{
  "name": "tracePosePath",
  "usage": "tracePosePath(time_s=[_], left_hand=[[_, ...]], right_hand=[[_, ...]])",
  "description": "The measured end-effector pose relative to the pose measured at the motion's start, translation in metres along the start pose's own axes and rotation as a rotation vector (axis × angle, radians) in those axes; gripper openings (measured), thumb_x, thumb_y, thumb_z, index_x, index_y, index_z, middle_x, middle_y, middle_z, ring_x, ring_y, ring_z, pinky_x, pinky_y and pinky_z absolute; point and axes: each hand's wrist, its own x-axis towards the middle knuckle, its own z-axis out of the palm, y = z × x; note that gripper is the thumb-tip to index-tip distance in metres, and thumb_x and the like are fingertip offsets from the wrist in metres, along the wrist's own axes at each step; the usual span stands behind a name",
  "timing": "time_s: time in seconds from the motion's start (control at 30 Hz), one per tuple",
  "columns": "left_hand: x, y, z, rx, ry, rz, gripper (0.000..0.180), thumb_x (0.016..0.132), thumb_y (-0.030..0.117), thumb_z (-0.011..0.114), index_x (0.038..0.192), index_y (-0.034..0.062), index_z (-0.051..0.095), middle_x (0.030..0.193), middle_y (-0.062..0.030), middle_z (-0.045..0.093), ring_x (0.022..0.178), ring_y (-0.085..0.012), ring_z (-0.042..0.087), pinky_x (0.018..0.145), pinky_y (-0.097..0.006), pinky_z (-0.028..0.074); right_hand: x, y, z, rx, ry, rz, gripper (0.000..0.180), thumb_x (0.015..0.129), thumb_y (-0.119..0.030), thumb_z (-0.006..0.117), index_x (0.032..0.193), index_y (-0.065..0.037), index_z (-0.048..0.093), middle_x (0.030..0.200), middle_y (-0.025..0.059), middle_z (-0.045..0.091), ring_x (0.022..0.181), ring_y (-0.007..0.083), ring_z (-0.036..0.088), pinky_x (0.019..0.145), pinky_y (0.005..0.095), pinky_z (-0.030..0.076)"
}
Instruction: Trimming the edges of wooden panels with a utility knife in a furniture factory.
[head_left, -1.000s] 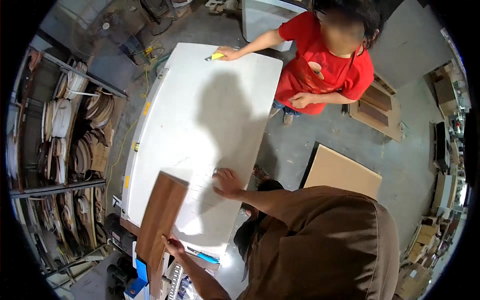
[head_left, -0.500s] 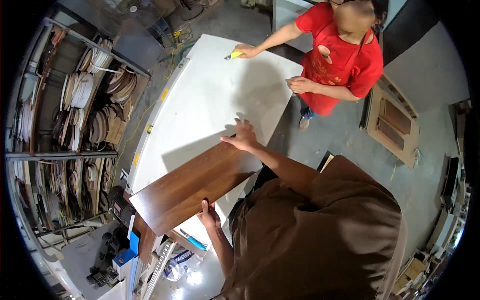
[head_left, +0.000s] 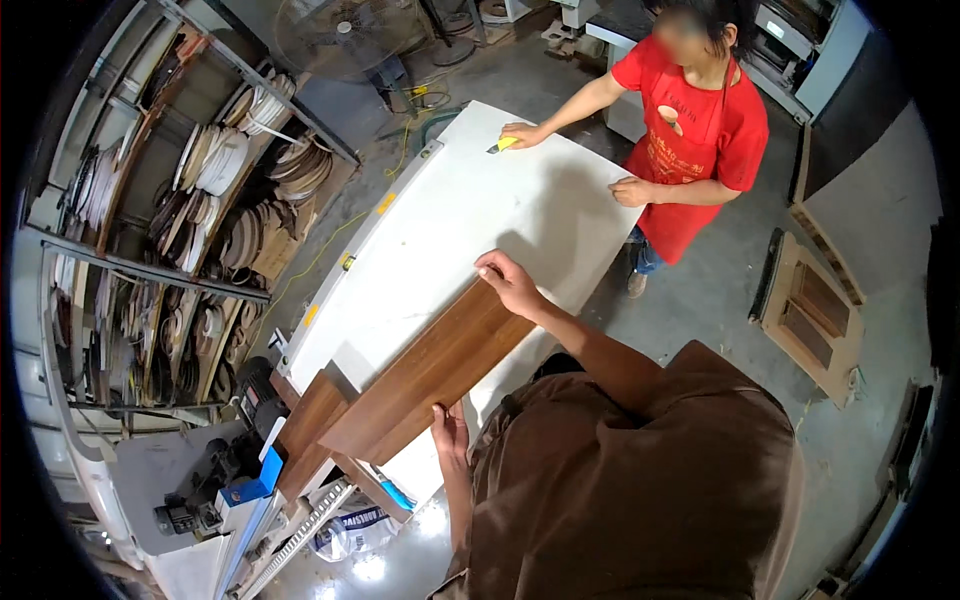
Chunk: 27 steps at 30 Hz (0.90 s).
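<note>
A long walnut-brown board (head_left: 430, 375) lies slanted across the near end of a big white panel (head_left: 480, 220). My right hand (head_left: 508, 282) grips the board's far end, thumb on top. My left hand (head_left: 449, 430) holds its near long edge, close to my body. A second brown board (head_left: 308, 432) lies partly under the first at the lower left. Across the panel, a person in a red top presses a small yellow tool (head_left: 503, 144) against the white surface with one hand and rests the other hand (head_left: 632, 190) on the panel's edge.
Shelves (head_left: 190, 230) at the left hold several coils of edge banding. A machine with a blue part (head_left: 245, 490) stands under the panel's near end. A floor fan (head_left: 340, 35) is at the back. Wooden frames (head_left: 810, 310) lie on the grey floor at the right.
The brown board has swung from nearly upright at the panel's corner to flat across the white panel. My right hand has moved to its far end; my left stays on its near edge.
</note>
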Motion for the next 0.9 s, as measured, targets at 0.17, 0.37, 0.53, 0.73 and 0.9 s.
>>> tracePosePath(time_s=[0.17, 0.37, 0.53, 0.73, 0.9], left_hand=[[0.016, 0.007, -0.005, 0.032, 0.109, -0.274, 0.046, 0.099, 0.022, 0.07, 0.132, -0.0046, 0.054, 0.129, -0.0173, 0.065, 0.12, -0.0287, 0.063, 0.107, -0.041, 0.054], [-0.036, 0.057, 0.095, 1.703, 0.179, 1.064, 0.046, 0.081, 0.026, 0.086, 0.112, 0.0002, 0.064, 0.109, -0.0186, 0.067, 0.104, -0.0334, 0.063, 0.096, -0.047, 0.047], [-0.01, 0.103, 0.158, 2.242, 0.016, 0.716, 0.061, 0.081, 0.046, 0.081, 0.126, 0.0082, 0.065, 0.124, -0.0164, 0.066, 0.12, -0.0364, 0.059, 0.099, -0.052, 0.045], [0.004, 0.09, 0.13, 2.224, -0.017, 0.469, 0.034, 0.089, 0.038, 0.076, 0.112, 0.0139, 0.073, 0.1, -0.0122, 0.076, 0.091, -0.0372, 0.072, 0.077, -0.047, 0.057], [-0.01, 0.081, 0.115, 2.148, -0.072, 0.636, 0.032, 0.091, 0.04, 0.074, 0.11, 0.0149, 0.076, 0.103, -0.013, 0.076, 0.093, -0.0364, 0.073, 0.079, -0.046, 0.058]], right_hand=[[0.009, -0.005, 0.025, 0.038, -0.149, -0.057, 0.017, 0.107, -0.017, 0.056, 0.118, -0.005, 0.058, 0.102, 0.0054, 0.065, 0.099, 0.0157, 0.063, 0.09, 0.0319, 0.05], [0.007, 0.004, 0.015, 0.089, -0.213, 0.007, 0.018, 0.107, -0.017, 0.056, 0.12, -0.004, 0.058, 0.102, 0.0052, 0.065, 0.1, 0.0151, 0.062, 0.09, 0.0328, 0.05], [-0.001, 0.011, -0.003, 0.096, -0.213, -0.099, 0.019, 0.107, -0.019, 0.056, 0.12, -0.006, 0.06, 0.107, 0.0055, 0.067, 0.099, 0.0155, 0.062, 0.089, 0.033, 0.05], [-0.025, 0.009, -0.046, -0.546, -0.39, -0.266, 0.023, 0.102, -0.02, 0.06, 0.121, -0.009, 0.067, 0.111, 0.009, 0.07, 0.102, 0.024, 0.07, 0.091, 0.0394, 0.058], [-0.039, 0.014, -0.054, -0.704, -0.318, -0.533, 0.024, 0.093, -0.015, 0.066, 0.116, -0.008, 0.069, 0.109, 0.0081, 0.072, 0.084, 0.0215, 0.072, 0.073, 0.035, 0.062]])
